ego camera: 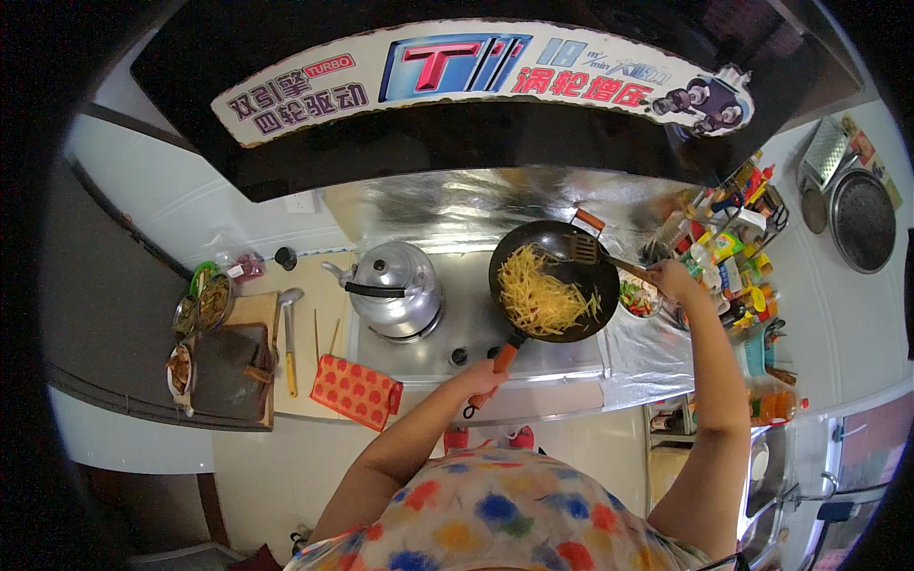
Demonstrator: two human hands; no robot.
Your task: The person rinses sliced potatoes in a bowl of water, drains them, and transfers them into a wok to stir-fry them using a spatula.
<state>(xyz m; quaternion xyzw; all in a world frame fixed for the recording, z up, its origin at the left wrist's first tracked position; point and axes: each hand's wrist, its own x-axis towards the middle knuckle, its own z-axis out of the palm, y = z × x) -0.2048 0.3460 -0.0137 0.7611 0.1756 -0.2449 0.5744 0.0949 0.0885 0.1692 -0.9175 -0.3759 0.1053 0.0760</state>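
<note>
My left hand [485, 380] grips the orange-brown handle of a dark wok [603, 307] on the right side of the gas stove. Pale yellow shredded strips, possibly potato, [539, 296] lie heaped in the wok's left and lower part. In my right hand [671, 280] is the wooden handle of a slotted spatula [587, 250]. Its blade is over the wok's upper right, apart from the main heap. A bowl of cut red and green vegetables [638, 296] stands just right of the wok, partly beneath my right hand and the spatula handle.
An aluminium kettle [393, 292] occupies the left burner. Left of it lie a red patterned cloth [355, 391], a ladle [290, 342], chopsticks [316, 335] and a cutting board [265, 310]. Seasoning bottles and packets [728, 271] crowd the right. Overhead hangs a black range hood [457, 139].
</note>
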